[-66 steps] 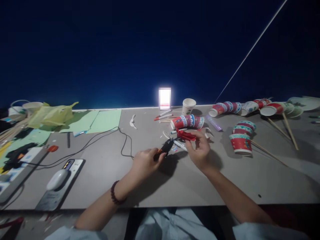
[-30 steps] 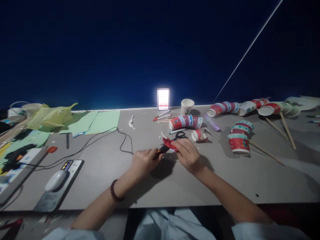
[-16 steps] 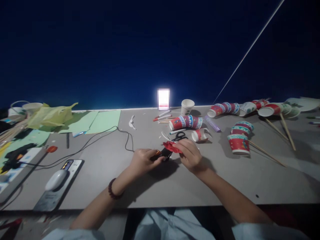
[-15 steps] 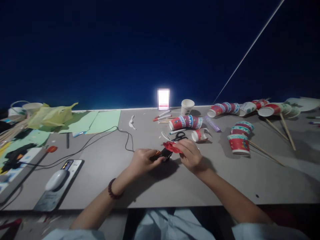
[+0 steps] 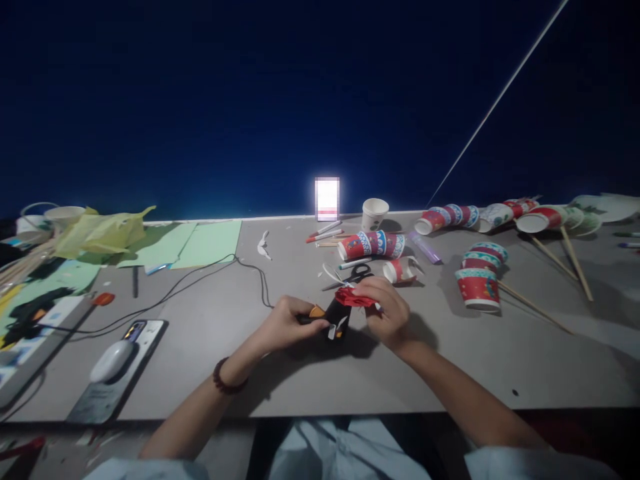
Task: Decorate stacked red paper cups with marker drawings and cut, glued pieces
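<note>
My left hand (image 5: 295, 325) is closed around a black glue gun (image 5: 336, 315) with an orange part, above the table near its middle. A thin dark cord trails off to the left behind that hand. My right hand (image 5: 389, 310) pinches a red crumpled piece of paper (image 5: 356, 297) close over the glue gun. Whether the two touch cannot be made out. Just beyond my hands lie dark-handled scissors (image 5: 361, 272) and a cut red-and-white paper cup (image 5: 398, 270).
Stacked patterned paper cups (image 5: 376, 245) lie behind; more, some with wooden sticks (image 5: 535, 307), are on the right. A white cup (image 5: 375, 213) stands at the back. A phone (image 5: 100, 399), a power strip (image 5: 45, 340) and green paper (image 5: 213, 241) are left.
The red paper has come lower and shows more of its surface, with my right hand tilted differently. My left hand has turned the glue gun, baring more of its body and orange part.
</note>
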A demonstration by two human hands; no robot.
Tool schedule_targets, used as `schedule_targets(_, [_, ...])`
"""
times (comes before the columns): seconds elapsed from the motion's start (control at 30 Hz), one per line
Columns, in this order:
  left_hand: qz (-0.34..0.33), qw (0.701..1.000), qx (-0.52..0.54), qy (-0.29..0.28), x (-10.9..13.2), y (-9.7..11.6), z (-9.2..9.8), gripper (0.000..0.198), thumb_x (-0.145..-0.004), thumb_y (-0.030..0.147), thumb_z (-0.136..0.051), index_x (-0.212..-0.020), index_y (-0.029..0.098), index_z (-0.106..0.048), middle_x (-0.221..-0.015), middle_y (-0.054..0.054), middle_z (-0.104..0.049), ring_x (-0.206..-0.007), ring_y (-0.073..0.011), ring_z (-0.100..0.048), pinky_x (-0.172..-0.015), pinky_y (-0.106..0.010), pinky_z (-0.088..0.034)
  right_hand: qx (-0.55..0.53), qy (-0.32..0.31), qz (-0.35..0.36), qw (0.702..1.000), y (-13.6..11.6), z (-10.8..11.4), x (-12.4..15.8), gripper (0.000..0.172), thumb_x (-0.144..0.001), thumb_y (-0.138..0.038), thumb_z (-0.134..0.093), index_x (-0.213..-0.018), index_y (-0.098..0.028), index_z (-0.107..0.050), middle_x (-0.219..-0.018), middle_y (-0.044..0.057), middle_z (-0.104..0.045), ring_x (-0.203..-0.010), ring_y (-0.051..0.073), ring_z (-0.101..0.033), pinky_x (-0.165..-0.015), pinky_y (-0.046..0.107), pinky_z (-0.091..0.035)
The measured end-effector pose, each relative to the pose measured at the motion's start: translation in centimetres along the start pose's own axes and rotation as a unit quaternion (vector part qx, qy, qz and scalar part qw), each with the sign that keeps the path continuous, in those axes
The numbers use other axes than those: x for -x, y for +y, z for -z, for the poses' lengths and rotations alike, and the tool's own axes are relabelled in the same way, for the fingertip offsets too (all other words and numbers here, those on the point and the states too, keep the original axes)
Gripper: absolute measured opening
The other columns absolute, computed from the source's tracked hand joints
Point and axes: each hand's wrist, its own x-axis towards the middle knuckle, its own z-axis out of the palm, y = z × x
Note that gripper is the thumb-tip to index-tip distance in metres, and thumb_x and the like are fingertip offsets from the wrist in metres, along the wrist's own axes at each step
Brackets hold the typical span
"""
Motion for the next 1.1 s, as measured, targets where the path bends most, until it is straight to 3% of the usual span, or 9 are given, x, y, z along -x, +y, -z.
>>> schedule_targets(0.2, [0.035, 0.985, 0.165, -0.025, -0.3, -0.2, -0.7, 0.040, -0.076, 0.045, -0.067, -0.057, 0.010, -0.061, -0.053, 0.000, -0.050, -0.050, -0.0063, -0.037, -0.046, -0.020, -0.029, -0.058, 0.061, -0.062, 0.995, -0.3, -0.8, 0.2, 0.028, -0.077, -0.001, -0.054, -0.091, -0.024, -0.061, -0.089, 0.005, -0.067, -0.085, 0.019, -0.065, -0.072, 0.036, -0.054])
schedule_targets(0.37, [0.023, 0.973, 0.227, -0.041, -0.3, -0.5, -0.8, 0.048, -0.073, 0.053, -0.067, -0.051, 0.011, -0.056, -0.046, 0.002, -0.044, -0.044, -0.0051, -0.035, -0.042, -0.019, -0.027, -0.152, 0.100, -0.222, 0.958, 0.7, -1.7, 0.9, 0.015, -0.078, -0.012, -0.062, -0.088, -0.023, -0.059, -0.095, 0.003, -0.066, -0.091, 0.017, -0.064, -0.078, 0.032, -0.053])
schedule_targets(0.5, [-0.030, 0.988, 0.148, -0.041, 0.0, -0.1, -0.5, 0.038, -0.078, 0.047, -0.065, -0.067, 0.010, -0.067, -0.058, -0.004, -0.062, -0.052, -0.0096, -0.052, -0.049, -0.020, -0.039, -0.208, 0.128, -0.382, 0.891, 2.1, -2.2, 0.6, 0.021, -0.074, -0.025, -0.068, -0.092, -0.021, -0.057, -0.091, 0.002, -0.067, -0.086, 0.017, -0.065, -0.082, 0.033, -0.052])
schedule_targets(0.6, [-0.096, 0.994, -0.038, 0.046, 0.1, -0.3, -0.9, 0.029, -0.083, 0.040, -0.061, -0.078, 0.013, -0.070, -0.066, -0.005, -0.068, -0.056, -0.0112, -0.059, -0.053, -0.020, -0.043, -0.247, 0.132, -0.444, 0.851, 2.7, -2.5, 0.2, 0.032, -0.068, -0.029, -0.072, -0.094, -0.021, -0.055, -0.090, 0.002, -0.068, -0.082, 0.016, -0.065, -0.079, 0.033, -0.052])
schedule_targets(0.67, [-0.155, 0.961, -0.189, 0.133, 0.1, -0.8, -1.2, 0.024, -0.084, 0.038, -0.060, -0.083, 0.016, -0.069, -0.068, -0.004, -0.070, -0.055, -0.0108, -0.060, -0.052, -0.020, -0.043, -0.261, 0.144, -0.460, 0.836, 2.9, -2.7, 0.1, 0.038, -0.064, -0.029, -0.075, -0.094, -0.022, -0.054, -0.091, 0.001, -0.067, -0.080, 0.016, -0.064, -0.075, 0.031, -0.052])
schedule_targets(0.73, [-0.213, 0.898, -0.323, 0.212, 0.0, -1.4, -1.6, 0.022, -0.083, 0.038, -0.060, -0.082, 0.018, -0.068, -0.061, -0.002, -0.067, -0.049, -0.0097, -0.058, -0.047, -0.019, -0.039, -0.265, 0.147, -0.471, 0.828, 3.1, -2.7, 0.0, 0.040, -0.061, -0.028, -0.075, -0.095, -0.022, -0.053, -0.089, 0.001, -0.067, -0.076, 0.015, -0.064, -0.069, 0.029, -0.052])
schedule_targets(0.87, [-0.283, 0.788, -0.480, 0.263, -0.2, -2.2, -1.6, 0.018, -0.082, 0.035, -0.063, -0.085, 0.018, -0.065, -0.052, 0.002, -0.059, -0.041, -0.0088, -0.051, -0.041, -0.022, -0.031, -0.246, 0.129, -0.487, 0.828, 3.4, -2.5, -0.1, 0.041, -0.061, -0.028, -0.075, -0.092, -0.021, -0.051, -0.076, -0.003, -0.067, -0.057, 0.011, -0.058, -0.054, 0.023, -0.046])
schedule_targets(1.0, [-0.299, 0.761, -0.504, 0.277, -0.1, -2.5, -1.2, 0.021, -0.081, 0.036, -0.065, -0.091, 0.017, -0.064, -0.052, 0.003, -0.057, -0.042, -0.0089, -0.052, -0.042, -0.024, -0.031, -0.242, 0.098, -0.516, 0.816, 3.5, -2.1, -0.7, 0.038, -0.062, -0.033, -0.074, -0.090, -0.019, -0.053, -0.061, -0.006, -0.060, -0.047, 0.008, -0.050, -0.043, 0.019, -0.034])
schedule_targets(1.1, [-0.310, 0.767, -0.488, 0.278, -0.2, -2.6, -1.2, 0.020, -0.081, 0.036, -0.064, -0.089, 0.018, -0.064, -0.052, 0.003, -0.057, -0.042, -0.0087, -0.052, -0.042, -0.023, -0.032, -0.299, 0.068, -0.554, 0.774, 3.4, -1.7, -1.2, 0.044, -0.061, -0.035, -0.075, -0.095, -0.018, -0.054, -0.054, -0.008, -0.054, -0.044, 0.006, -0.044, -0.040, 0.017, -0.028])
